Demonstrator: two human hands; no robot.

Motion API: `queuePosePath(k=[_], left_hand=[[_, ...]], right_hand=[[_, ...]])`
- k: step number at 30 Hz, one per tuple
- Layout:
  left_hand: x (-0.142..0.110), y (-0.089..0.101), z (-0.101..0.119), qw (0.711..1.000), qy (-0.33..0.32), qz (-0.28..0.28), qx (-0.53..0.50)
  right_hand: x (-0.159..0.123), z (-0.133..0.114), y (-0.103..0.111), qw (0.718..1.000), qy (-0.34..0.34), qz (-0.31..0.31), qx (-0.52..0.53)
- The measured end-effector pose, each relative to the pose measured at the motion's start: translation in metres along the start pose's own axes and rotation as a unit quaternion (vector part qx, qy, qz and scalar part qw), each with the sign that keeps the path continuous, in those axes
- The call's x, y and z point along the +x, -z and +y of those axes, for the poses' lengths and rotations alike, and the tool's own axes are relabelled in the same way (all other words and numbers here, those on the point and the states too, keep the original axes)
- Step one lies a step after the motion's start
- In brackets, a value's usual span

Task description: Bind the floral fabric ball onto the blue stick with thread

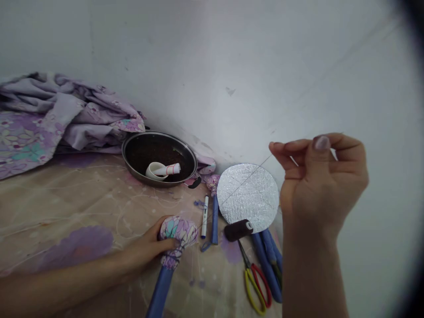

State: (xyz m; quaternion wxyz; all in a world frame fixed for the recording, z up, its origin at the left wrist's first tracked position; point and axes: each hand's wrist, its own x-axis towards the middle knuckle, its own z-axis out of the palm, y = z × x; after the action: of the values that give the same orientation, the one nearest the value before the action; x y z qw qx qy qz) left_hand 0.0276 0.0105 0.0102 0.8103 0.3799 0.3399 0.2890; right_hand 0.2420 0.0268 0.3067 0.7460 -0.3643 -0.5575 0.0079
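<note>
My left hand [147, 247] lies low in the view, its fingers wrapped around a floral fabric bundle [177, 234] bound onto the end of a blue stick [160, 293]. My right hand [318, 181] is raised near the wall, pinching a thin thread [261, 172] between thumb and fingers. That thread slants down across a round quilted silver disc [248, 196]. A dark brown thread spool [238, 230] lies at the disc's lower edge. I cannot tell whether a needle is on the thread.
Scissors with red and yellow handles [256, 282], blue rods [266, 269] and a white-capped marker [204, 216] lie on a beige floral cloth [66, 207]. Behind stand a dark round pan [159, 154] holding a white cup [155, 171], crumpled lilac fabric [49, 115] and a white wall [215, 66].
</note>
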Motion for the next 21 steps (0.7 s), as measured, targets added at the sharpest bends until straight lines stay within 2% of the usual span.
queuePosePath(k=[4, 7, 11, 15, 21], left_hand=[[-0.002, -0.001, 0.006, 0.997, 0.014, 0.006, -0.082], [0.007, 0.0, -0.003, 0.989, 0.017, -0.043, -0.142], [0.024, 0.006, -0.017, 0.976, 0.007, -0.087, -0.201], [0.029, 0.017, -0.018, 0.97, 0.005, -0.11, -0.219], [0.035, 0.037, -0.01, 0.964, 0.035, -0.127, -0.23]], right_hand=[[-0.03, -0.004, 0.006, 0.997, -0.048, -0.061, 0.021], [-0.061, -0.016, 0.019, 0.989, -0.089, -0.102, 0.063], [-0.093, -0.029, 0.042, 0.973, -0.154, -0.115, 0.13], [-0.108, -0.03, 0.068, 0.971, -0.151, -0.108, 0.148], [-0.115, -0.014, 0.116, 0.98, -0.13, -0.11, 0.101]])
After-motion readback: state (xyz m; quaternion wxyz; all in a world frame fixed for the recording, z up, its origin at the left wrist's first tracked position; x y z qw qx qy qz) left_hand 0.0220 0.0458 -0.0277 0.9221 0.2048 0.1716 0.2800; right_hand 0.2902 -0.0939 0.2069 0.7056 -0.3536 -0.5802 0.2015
